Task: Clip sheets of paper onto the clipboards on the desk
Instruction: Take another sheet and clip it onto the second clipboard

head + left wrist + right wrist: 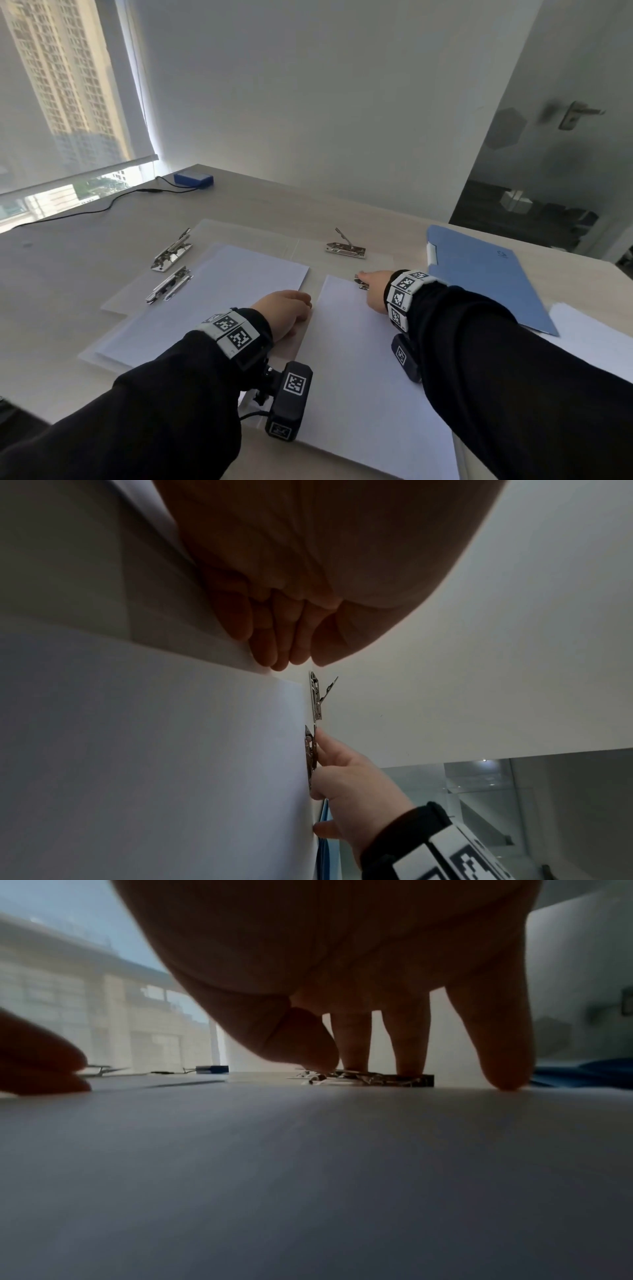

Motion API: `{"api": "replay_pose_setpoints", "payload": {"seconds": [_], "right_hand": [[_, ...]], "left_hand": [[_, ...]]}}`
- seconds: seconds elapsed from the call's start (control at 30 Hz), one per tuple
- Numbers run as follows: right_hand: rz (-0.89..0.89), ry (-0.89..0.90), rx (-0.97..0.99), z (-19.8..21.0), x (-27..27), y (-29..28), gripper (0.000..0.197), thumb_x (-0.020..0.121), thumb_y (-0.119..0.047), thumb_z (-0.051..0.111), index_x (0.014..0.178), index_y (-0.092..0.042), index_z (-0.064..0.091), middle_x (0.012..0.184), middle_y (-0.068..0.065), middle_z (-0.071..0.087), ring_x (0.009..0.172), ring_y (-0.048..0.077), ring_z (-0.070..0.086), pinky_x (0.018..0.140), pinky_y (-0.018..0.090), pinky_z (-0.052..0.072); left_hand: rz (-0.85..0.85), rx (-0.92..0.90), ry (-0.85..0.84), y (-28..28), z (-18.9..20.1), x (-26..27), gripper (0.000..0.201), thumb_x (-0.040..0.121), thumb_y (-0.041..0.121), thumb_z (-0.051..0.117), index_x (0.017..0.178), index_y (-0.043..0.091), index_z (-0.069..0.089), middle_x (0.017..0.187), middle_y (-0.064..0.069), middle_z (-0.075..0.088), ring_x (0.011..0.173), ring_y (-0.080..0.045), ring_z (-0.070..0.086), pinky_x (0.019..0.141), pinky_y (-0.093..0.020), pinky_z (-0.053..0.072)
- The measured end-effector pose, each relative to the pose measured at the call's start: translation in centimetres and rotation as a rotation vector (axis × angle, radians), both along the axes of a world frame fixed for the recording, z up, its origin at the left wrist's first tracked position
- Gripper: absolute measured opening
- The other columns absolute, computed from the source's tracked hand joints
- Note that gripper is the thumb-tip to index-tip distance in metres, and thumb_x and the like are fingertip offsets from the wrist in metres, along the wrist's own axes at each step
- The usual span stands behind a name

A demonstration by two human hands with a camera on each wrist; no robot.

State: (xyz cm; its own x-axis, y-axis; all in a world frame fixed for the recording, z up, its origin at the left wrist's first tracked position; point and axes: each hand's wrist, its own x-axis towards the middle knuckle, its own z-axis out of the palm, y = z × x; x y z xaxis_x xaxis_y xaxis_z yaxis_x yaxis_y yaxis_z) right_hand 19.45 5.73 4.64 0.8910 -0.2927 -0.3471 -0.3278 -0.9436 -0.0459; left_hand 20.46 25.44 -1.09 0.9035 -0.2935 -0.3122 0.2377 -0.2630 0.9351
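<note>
Flanking right hand [376, 287] (on clip [361, 283]): blue folder [486, 274], left hand [284, 308]

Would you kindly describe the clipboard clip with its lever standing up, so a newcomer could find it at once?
Start at the blue folder on the right side of the desk. Just to its left, beyond the right hand, sits a silver clip on a bare translucent board. Unlike the other clips, its lever sticks up and no paper lies under it.
</note>
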Motion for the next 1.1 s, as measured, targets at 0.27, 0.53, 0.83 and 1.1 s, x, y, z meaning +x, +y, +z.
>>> {"api": "replay_pose_setpoints", "payload": {"seconds": [0.27, 0.53, 0.83, 1.1], "right_hand": [[0.154, 0.131, -0.220, -0.1, 0.0, -0.1, 0.067, 0.092, -0.018, 0.042, 0.154, -0.026, 0.017, 0.150, 0.009, 0.045, 0.130, 0.031, 0.051, 0.106, 0.035, 0.042], [0.081, 0.041, 0.025, -0.5, -0.8, -1.5, 0.079, 0.085, -0.033, 0.053, 0.154, -0.034, 0.014, 0.162, 0.009, 0.020, 0.144, 0.031, 0.030, 0.115, 0.038, 0.029], [-0.598, -0.631, 0.964, -2.7, -11.5, -7.6, 0.027, 0.095, -0.013, 0.054, 0.121, -0.012, 0.063, 0.125, 0.014, 0.058, 0.108, 0.031, 0.055, 0.104, 0.045, 0.042], [-0.787, -0.714, 1.393, -3.7, -18.8, -6.2, 0.022, 0.095, -0.011, 0.052, 0.113, -0.013, 0.064, 0.129, 0.007, 0.054, 0.128, 0.021, 0.046, 0.089, 0.048, 0.054]], "left_hand": [[-0.008, 0.047, -0.022, -0.3, 0.3, -0.5, 0.031, 0.087, 0.006, 0.053, 0.114, 0.017, 0.065, 0.121, -0.011, 0.067, 0.089, -0.019, 0.056, 0.067, -0.024, 0.045], [-0.030, 0.145, -0.066, -0.5, 0.9, -0.9, 0.037, 0.088, 0.011, 0.055, 0.124, 0.015, 0.062, 0.109, -0.006, 0.065, 0.083, -0.018, 0.057, 0.068, -0.023, 0.047], [-0.078, 0.201, -0.101, -0.6, 1.2, -1.1, 0.021, 0.088, 0.009, 0.053, 0.101, 0.016, 0.068, 0.106, -0.011, 0.060, 0.098, -0.032, 0.059, 0.081, -0.032, 0.045], [-0.080, 0.165, -0.107, -0.6, 0.9, -0.7, 0.019, 0.089, 0.008, 0.056, 0.084, 0.027, 0.056, 0.105, -0.005, 0.057, 0.090, -0.023, 0.053, 0.083, -0.033, 0.046]]}}
